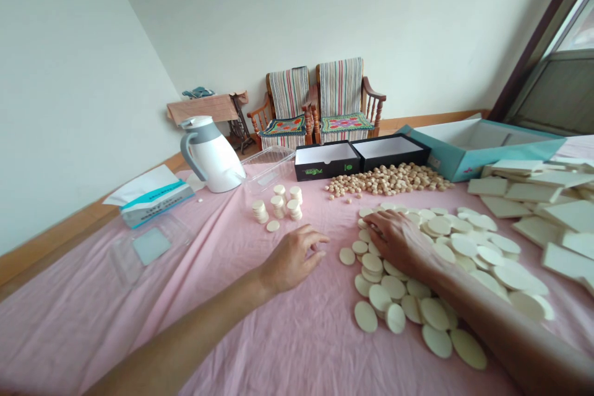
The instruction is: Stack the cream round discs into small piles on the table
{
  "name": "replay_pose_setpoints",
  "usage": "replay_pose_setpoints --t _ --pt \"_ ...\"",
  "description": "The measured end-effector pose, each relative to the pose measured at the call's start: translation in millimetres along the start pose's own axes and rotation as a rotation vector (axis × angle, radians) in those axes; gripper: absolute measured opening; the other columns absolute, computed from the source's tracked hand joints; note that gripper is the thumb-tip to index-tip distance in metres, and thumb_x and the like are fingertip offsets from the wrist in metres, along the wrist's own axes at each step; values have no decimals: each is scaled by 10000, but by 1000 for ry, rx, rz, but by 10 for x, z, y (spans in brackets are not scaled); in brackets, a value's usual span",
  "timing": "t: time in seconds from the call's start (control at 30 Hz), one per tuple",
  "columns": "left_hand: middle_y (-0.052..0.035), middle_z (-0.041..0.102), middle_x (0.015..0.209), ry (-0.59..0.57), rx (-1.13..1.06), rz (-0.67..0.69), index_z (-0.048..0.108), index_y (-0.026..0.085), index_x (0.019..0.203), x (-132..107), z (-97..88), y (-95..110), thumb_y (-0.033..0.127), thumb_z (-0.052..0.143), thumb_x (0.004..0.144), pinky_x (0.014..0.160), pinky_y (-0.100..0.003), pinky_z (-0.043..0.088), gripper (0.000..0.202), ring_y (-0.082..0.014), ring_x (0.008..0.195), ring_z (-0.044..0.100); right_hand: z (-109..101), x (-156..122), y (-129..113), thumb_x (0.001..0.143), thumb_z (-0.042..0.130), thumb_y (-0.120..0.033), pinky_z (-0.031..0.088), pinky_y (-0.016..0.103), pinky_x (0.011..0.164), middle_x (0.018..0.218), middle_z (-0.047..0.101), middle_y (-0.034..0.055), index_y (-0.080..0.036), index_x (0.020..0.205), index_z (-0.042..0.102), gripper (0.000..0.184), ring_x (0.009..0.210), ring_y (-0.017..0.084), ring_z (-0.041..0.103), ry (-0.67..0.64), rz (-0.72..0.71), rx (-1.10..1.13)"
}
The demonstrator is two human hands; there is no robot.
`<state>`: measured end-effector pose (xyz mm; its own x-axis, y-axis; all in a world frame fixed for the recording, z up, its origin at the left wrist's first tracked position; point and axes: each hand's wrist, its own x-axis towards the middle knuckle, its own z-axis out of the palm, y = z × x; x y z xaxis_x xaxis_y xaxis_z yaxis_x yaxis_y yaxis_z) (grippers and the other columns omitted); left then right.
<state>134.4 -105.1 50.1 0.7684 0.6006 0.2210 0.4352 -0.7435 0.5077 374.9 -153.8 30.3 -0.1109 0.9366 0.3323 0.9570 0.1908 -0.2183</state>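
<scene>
My left hand [293, 260] hovers just above the pink cloth, its fingers loosely bent, thumb and forefinger apart and nothing seen between them. Beyond it stand several short stacks of pale round discs [278, 206], with a single flat disc [273, 226] in front. To the right, my right hand [398, 240] reaches palm down over a loose heap of pale wooden discs [393, 288]. Its fingers stretch toward the heap's far left edge and touch discs there; some fingertips are hidden, and I see no disc gripped.
Small wooden beads [394, 179] lie before two black boxes [327, 161]. A teal box [482, 148] and rectangular boards [552, 198] are at right. A white jug [213, 154], a tissue pack [155, 198] and clear plastic trays [269, 167] stand left on the pink cloth [297, 340].
</scene>
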Motion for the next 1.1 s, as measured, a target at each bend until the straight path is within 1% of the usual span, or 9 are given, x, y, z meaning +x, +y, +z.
replay_pose_setpoints --t 0.1,0.2,0.3,0.37,0.47,0.63,0.73,0.87,1.1 --pt "-64 606 973 -70 -17 71 619 195 1049 103 177 174 198 578 798 791 -295 475 254 -173 864 573 1 -2 6 856 415 -201 366 299 769 857 639 81 -167 942 614 219 860 197 553 -5 -6 4" --pt "-66 595 937 -44 34 66 624 192 1008 157 310 237 197 588 786 811 -319 464 225 -202 923 553 2 -5 6 865 399 -200 370 301 768 843 638 78 -168 945 612 230 852 196 554 -1 -11 5" --pt "-62 584 909 -25 53 48 630 180 965 166 349 229 179 587 771 782 -306 466 198 -195 886 554 11 -10 5 872 393 -210 373 303 757 849 638 78 -167 971 612 244 847 197 556 13 -15 1" --pt "-54 580 869 -25 60 54 636 173 909 147 309 197 162 590 753 750 -287 466 163 -182 842 556 23 -13 9 876 393 -221 374 308 753 856 637 78 -170 968 614 245 839 199 556 23 -16 -4" --pt "-45 588 864 18 81 27 641 180 923 83 143 81 150 585 743 719 -264 463 191 -164 806 558 41 -15 21 879 394 -233 376 318 740 861 638 76 -178 963 617 245 826 202 555 23 -12 -11" --pt "-29 611 923 244 168 -172 624 194 973 -102 -288 -349 136 576 727 675 -254 460 257 -127 706 554 62 -17 40 876 398 -230 382 329 756 890 644 78 -178 981 616 248 845 209 553 12 -12 -15" --pt "-13 632 889 354 223 -252 609 197 947 -217 -464 -617 158 579 725 668 -252 451 227 -131 704 566 78 -19 50 875 406 -232 387 331 768 905 647 82 -173 980 616 242 859 211 555 19 -24 -17" --pt "-2 658 894 336 208 -284 602 206 948 -294 -476 -789 160 563 733 690 -248 452 223 -139 739 588 107 -19 72 881 403 -248 396 331 762 912 646 87 -176 986 617 248 862 211 561 30 -36 -18" --pt "-33 658 924 250 238 -297 621 209 962 -259 -352 -809 114 530 748 736 -261 451 250 -167 820 594 114 -32 89 896 390 -279 404 341 752 909 642 77 -192 1012 604 259 844 209 566 35 -44 -33"
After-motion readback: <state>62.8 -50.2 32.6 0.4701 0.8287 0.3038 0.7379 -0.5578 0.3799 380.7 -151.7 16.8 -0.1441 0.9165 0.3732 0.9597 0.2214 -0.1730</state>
